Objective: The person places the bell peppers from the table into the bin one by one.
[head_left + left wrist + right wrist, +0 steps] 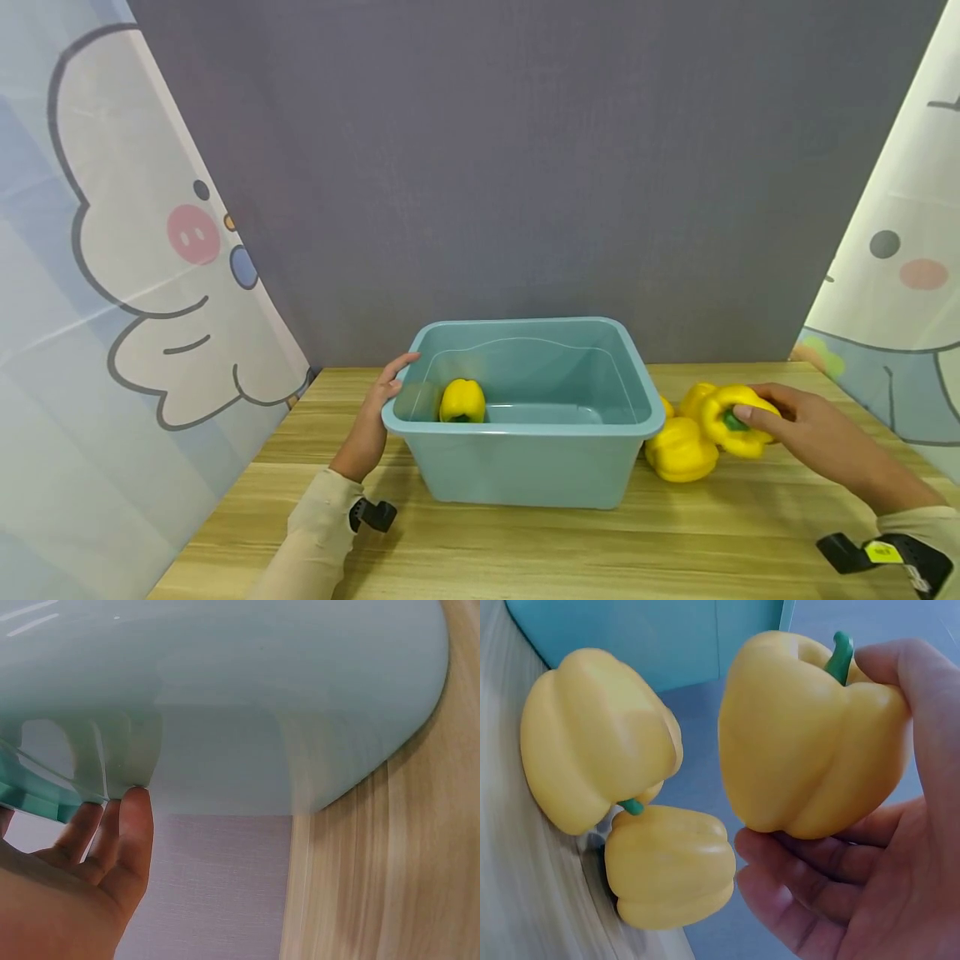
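Note:
A light blue plastic bin (525,467) stands on the wooden table, with one yellow bell pepper (462,400) inside at its left. My left hand (377,412) is at the bin's left side, its fairly straight fingers touching the wall and rim. To the right of the bin, my right hand (798,425) grips another yellow bell pepper (810,742), thumb by its green stem and fingers beneath. The held pepper is above the table in the right wrist view. Beside it are more yellow bell peppers (681,450), partly hidden behind the bin and the held one.
A dark grey panel (487,167) rises behind the wooden table (510,550). Cartoon-printed curtains (135,250) hang at both sides. The loose peppers lie close against the bin's right wall.

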Demonstrator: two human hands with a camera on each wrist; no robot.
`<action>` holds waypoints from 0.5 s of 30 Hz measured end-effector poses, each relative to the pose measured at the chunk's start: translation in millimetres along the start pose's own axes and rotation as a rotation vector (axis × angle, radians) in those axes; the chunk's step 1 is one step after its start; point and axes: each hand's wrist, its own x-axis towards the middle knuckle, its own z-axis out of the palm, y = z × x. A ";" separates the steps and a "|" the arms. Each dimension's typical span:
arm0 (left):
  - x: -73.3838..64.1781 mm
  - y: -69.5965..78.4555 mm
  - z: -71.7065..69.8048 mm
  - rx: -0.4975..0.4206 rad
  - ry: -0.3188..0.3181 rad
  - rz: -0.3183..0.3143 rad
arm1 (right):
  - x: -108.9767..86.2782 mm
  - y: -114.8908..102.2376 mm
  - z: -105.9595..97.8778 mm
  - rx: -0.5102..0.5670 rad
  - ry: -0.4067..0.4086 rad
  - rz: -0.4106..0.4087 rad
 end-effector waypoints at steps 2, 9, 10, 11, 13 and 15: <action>-0.1 -0.8 0.0 -0.001 0.000 0.001 | -0.3 -2.0 0.6 0.014 -0.004 0.014; -0.5 -2.2 -0.3 0.001 -0.003 0.002 | -0.7 -7.4 1.8 0.041 -0.014 0.043; -0.5 -2.0 -0.3 0.003 -0.002 0.003 | -0.6 -8.1 1.7 0.043 -0.012 0.045; -0.6 -1.8 -0.3 0.003 -0.003 0.005 | -0.6 -8.9 1.5 0.046 -0.013 0.048; -0.6 -1.2 -0.4 0.003 -0.004 0.009 | -0.4 -10.6 1.2 0.056 -0.011 0.050; -0.8 -0.5 -0.4 0.004 -0.004 0.014 | -0.1 -13.0 0.7 0.062 -0.008 0.056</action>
